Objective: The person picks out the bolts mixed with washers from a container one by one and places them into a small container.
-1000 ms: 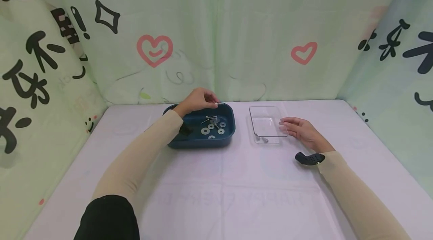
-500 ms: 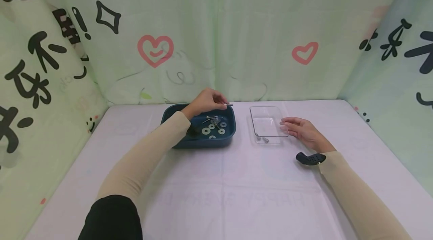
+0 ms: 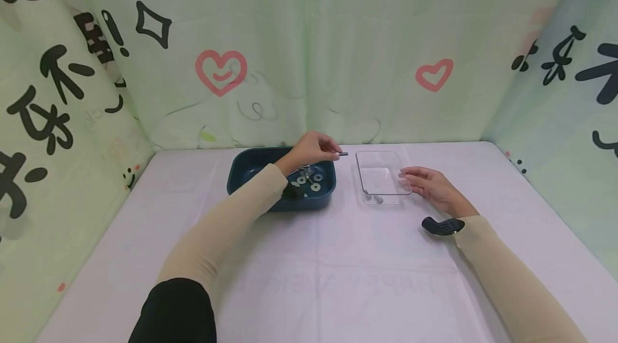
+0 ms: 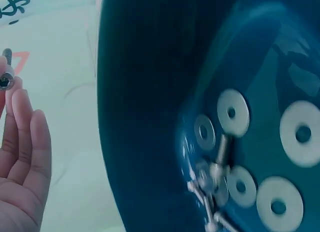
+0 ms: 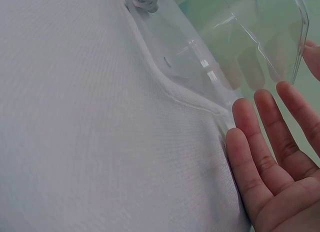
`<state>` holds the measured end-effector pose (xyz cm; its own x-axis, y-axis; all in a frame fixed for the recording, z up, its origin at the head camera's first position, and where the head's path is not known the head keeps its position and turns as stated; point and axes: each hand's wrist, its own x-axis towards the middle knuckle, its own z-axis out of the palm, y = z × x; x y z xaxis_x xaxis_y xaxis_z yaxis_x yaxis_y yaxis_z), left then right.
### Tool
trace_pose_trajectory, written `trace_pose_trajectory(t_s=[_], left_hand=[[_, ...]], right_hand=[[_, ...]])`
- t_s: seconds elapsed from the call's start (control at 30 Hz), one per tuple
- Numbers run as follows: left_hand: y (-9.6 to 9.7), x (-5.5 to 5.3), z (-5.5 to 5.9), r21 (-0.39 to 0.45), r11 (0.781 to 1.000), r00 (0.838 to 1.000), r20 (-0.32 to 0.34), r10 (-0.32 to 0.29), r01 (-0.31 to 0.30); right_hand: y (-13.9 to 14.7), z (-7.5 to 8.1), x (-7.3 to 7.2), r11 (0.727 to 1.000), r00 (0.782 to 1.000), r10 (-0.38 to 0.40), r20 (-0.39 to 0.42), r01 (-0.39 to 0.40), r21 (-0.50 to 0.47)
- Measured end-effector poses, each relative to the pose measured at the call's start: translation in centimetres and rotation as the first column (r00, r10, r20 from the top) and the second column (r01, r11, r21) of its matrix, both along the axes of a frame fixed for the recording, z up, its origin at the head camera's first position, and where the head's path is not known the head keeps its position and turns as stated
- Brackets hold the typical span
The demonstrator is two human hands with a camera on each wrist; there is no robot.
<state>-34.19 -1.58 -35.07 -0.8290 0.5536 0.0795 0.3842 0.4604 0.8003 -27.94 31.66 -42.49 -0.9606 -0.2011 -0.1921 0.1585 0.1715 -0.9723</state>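
My left hand (image 3: 315,148) pinches a hex-socket bolt (image 3: 343,154) between thumb and fingers, just beyond the right rim of the dark blue tub (image 3: 234,174). In the left wrist view the bolt (image 4: 7,77) shows its socket head and threaded shank. Several flat washers (image 4: 233,113) and a cluster of bolts (image 4: 215,172) lie in the tub. At the clear plastic box (image 3: 380,194), my right hand (image 3: 436,190) rests its nearly straight fingers along the right wall, with the thumb at the rim. A couple of bolts (image 3: 379,200) lie in the box's near left part.
A white cloth (image 3: 318,268) covers the table. Patterned curtains (image 3: 367,64) close off the back and both sides. A narrow strip of cloth separates the tub from the clear box. A black wrist-worn device (image 3: 441,226) sits at my right cuff.
My left hand has moved right across the tub, carrying the bolt past its right rim toward the clear box. My right hand and the box have stayed in place.
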Motion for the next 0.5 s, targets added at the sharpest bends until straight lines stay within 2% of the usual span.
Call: trace_pose_trajectory(t_s=[0.23, 0.5], left_hand=[[1.5, 0.3, -0.2, 0.016, 0.999, 1.000, -0.008, -0.028, 0.029], [3.3, 0.4, -0.4, 0.016, 0.999, 1.000, 0.000, -0.030, 0.030]], right_hand=[[0.0, 0.0, -0.1, 1.000, 1.000, -0.014, 0.007, 0.014, 0.014], [0.0, -0.2, -0.2, 0.999, 0.999, -0.028, 0.016, 0.027, 0.036]])
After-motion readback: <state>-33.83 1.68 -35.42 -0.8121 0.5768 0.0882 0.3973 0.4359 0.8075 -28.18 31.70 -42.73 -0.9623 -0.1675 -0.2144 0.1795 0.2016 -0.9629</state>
